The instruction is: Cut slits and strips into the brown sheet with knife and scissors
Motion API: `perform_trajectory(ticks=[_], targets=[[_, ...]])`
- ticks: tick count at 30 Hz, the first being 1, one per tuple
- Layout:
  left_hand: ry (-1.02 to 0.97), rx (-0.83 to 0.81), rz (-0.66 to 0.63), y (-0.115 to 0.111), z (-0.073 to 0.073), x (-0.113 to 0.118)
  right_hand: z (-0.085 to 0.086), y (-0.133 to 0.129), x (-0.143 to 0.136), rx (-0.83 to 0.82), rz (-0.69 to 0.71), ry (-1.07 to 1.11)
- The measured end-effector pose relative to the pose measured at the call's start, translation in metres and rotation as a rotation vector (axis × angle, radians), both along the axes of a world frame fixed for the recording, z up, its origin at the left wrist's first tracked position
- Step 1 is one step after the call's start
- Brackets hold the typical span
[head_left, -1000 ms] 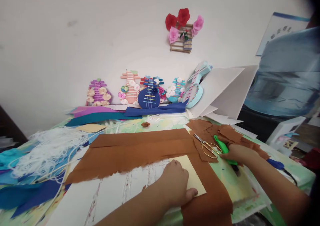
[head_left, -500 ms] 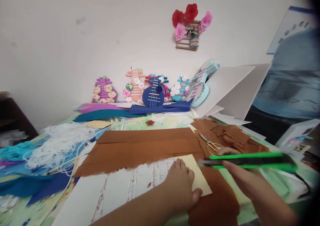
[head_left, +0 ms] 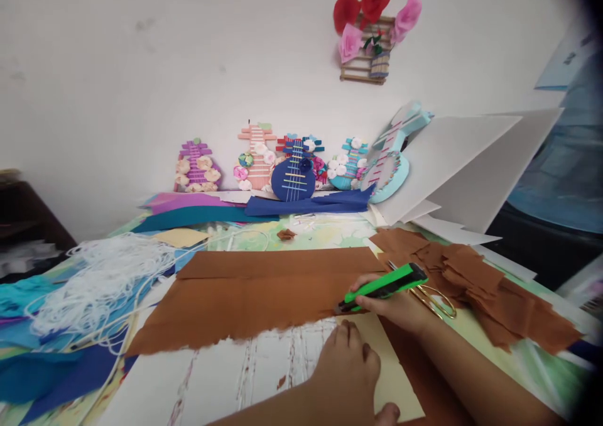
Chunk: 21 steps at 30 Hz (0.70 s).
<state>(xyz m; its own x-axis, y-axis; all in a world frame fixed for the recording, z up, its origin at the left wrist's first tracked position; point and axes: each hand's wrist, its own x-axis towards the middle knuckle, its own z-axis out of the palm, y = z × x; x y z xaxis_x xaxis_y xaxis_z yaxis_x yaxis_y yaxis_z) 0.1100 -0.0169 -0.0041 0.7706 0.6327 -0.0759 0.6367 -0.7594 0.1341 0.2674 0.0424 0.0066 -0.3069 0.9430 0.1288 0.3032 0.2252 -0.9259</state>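
Note:
My right hand (head_left: 402,310) grips a green and black utility knife (head_left: 391,283), its tip close to the torn-looking lower edge of a brown paper sheet (head_left: 273,288). Flat on a cream card (head_left: 398,376) lies my left hand (head_left: 348,366), fingers pointing forward, thumb out to the side. The card rests beside and partly over a white board (head_left: 221,376) with streaky score lines. More brown paper shows under the card on the right. Behind my right wrist lie scissors with gold handles (head_left: 445,303), partly covered by the hand.
Brown paper scraps (head_left: 499,281) pile up on the right. White cord (head_left: 103,281) tangles over blue paper at left. Small decorated lute models (head_left: 293,173) lean along the wall, with white boards (head_left: 452,162) to their right. A flower rack (head_left: 365,43) hangs above.
My right hand has swung left and forward, bringing the knife from the right side to the brown sheet's edge. My left hand stays on the cream card. The view has shifted slightly.

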Motion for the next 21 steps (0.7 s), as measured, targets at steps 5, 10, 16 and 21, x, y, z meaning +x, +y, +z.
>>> perform_trajectory(ticks=[5, 10, 16, 21], targets=[[-0.013, 0.013, 0.004, 0.003, -0.007, 0.001, -0.001, 0.003, -0.003, -0.048, 0.093, -0.039], [-0.019, -0.047, 0.028, 0.002, -0.005, -0.002, -0.004, 0.007, -0.003, -0.071, 0.069, -0.029], [-0.014, -0.127, 0.075, 0.001, 0.009, -0.003, -0.005, 0.015, -0.001, -0.059, 0.120, -0.069], [-0.006, -0.153, 0.107, -0.002, 0.010, -0.002, -0.008, 0.016, 0.000, -0.067, 0.125, -0.070]])
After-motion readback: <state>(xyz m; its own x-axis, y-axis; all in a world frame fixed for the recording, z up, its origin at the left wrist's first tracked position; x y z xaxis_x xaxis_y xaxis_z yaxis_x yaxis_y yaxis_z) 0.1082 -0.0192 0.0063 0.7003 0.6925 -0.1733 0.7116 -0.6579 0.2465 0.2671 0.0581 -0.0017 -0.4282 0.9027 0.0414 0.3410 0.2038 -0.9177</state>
